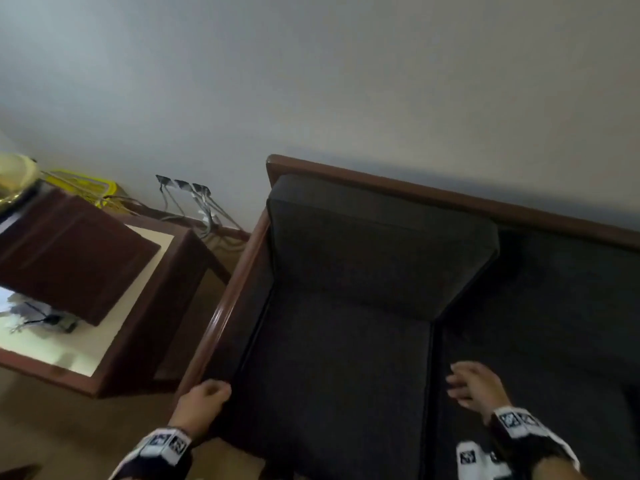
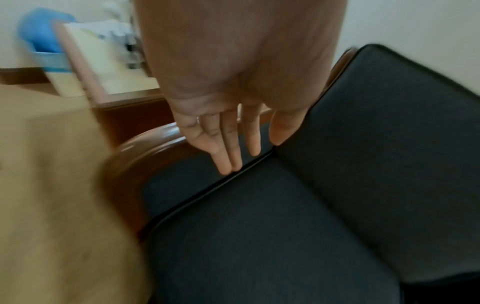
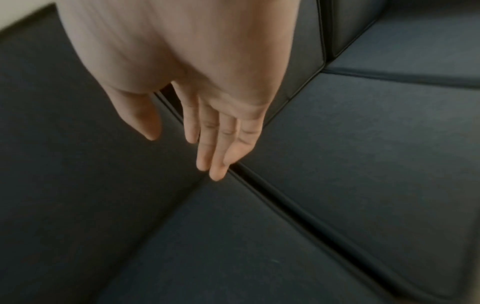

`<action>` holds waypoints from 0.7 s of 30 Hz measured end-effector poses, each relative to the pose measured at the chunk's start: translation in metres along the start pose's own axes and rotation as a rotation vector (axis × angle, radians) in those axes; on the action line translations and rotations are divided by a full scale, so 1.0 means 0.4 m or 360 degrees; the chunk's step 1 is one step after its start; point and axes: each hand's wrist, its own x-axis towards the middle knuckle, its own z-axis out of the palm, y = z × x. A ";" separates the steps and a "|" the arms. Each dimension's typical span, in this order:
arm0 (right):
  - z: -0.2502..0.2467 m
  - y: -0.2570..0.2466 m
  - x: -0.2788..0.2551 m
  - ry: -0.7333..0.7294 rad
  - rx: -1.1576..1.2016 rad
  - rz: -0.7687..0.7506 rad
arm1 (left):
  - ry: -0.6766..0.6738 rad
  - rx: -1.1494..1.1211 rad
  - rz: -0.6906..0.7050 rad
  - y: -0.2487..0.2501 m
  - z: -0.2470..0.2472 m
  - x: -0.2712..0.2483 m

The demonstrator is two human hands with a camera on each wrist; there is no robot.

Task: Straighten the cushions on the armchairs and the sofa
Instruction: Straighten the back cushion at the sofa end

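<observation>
A sofa with a brown wooden frame (image 1: 415, 187) carries dark grey cushions. Its left back cushion (image 1: 374, 251) leans against the back rail, above the left seat cushion (image 1: 332, 375). My left hand (image 1: 204, 400) is at the front end of the wooden armrest (image 1: 221, 317). In the left wrist view its fingers (image 2: 228, 156) hang straight over the gap between armrest and seat cushion (image 2: 259, 236), holding nothing. My right hand (image 1: 474, 386) hovers with relaxed fingers (image 3: 215, 164) above the seam between two seat cushions (image 3: 363, 144), and it is empty too.
Left of the sofa stands a wooden side table (image 1: 114, 341) with a dark brown flat thing (image 1: 72, 258) and small items on it. Cables (image 1: 194, 202) run down the white wall behind it. Beige carpet (image 1: 52, 427) lies in front.
</observation>
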 end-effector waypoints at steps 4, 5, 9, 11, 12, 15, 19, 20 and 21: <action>0.026 -0.217 0.074 0.0254 0.0325 -0.0262 | 0.0110 0.0101 0.0228 0.352 -0.124 0.115; 0.021 -0.262 0.089 0.0305 0.0422 -0.0310 | 0.0166 0.0050 0.0328 0.435 -0.151 0.158; -0.019 -0.446 0.143 0.0457 0.0514 -0.0451 | 0.0387 -0.0238 0.0546 0.658 -0.213 0.323; -0.036 -0.490 0.178 0.0531 0.0435 -0.0418 | 0.0338 -0.0430 0.0529 0.748 -0.225 0.383; -0.039 -0.505 0.184 0.0594 0.0402 -0.0382 | 0.0244 -0.0534 0.0521 0.778 -0.222 0.402; -0.021 -0.520 0.177 0.0766 0.0197 -0.0355 | 0.0068 -0.0705 0.0518 0.801 -0.180 0.442; 0.006 -0.518 0.163 0.0826 0.0010 -0.0295 | 0.0075 -0.0889 0.0492 0.797 -0.123 0.452; 0.003 -0.516 0.164 0.0842 0.0023 -0.0285 | 0.0045 -0.0901 0.0479 0.793 -0.115 0.452; -0.002 -0.512 0.170 0.0835 0.0056 -0.0285 | 0.0023 -0.0903 0.0489 0.786 -0.108 0.458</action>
